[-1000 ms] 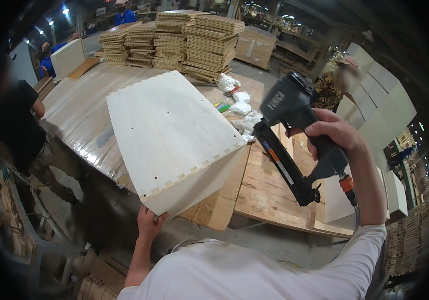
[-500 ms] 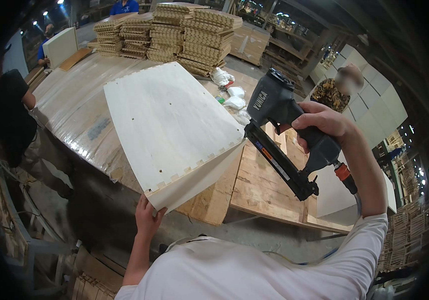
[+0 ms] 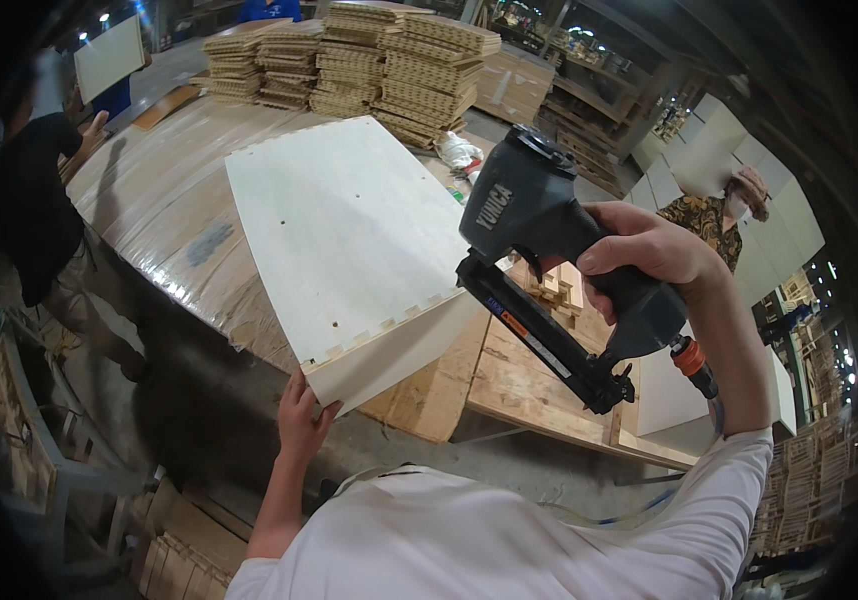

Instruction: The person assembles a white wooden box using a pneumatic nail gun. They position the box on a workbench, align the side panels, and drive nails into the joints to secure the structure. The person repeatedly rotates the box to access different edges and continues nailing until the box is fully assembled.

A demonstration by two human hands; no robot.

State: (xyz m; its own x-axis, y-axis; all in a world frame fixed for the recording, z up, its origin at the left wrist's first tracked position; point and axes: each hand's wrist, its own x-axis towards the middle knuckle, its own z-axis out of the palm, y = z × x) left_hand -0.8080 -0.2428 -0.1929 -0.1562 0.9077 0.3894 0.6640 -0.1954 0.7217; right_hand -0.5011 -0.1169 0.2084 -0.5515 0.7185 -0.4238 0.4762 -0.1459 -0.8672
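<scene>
A black pneumatic nail gun point(image 3: 539, 270) hangs over the near right end of a white wooden box point(image 3: 349, 230). My right hand point(image 3: 639, 250) is wrapped round its handle, and an orange air coupling sits at the handle's base. The gun's nose overlaps the box's right corner in view; whether it touches cannot be told. My left hand point(image 3: 304, 415) grips the box's near left corner, thumb against the side panel and fingers at the edge. Interlocking joints run along the box's near edge, and small dark holes dot its top face.
The box rests on a film-covered table point(image 3: 159, 220). Stacks of notched wooden strips point(image 3: 349, 60) stand at the far side, with a crumpled white bag point(image 3: 457, 150) nearby. A lower wooden bench point(image 3: 529, 385) is at right. Co-workers stand left point(image 3: 39, 190) and right point(image 3: 709, 215).
The nail gun in my right hand has come left, closer to the box. My left hand keeps the corner. At far left, a co-worker's pale panel is higher; the right co-worker has shifted.
</scene>
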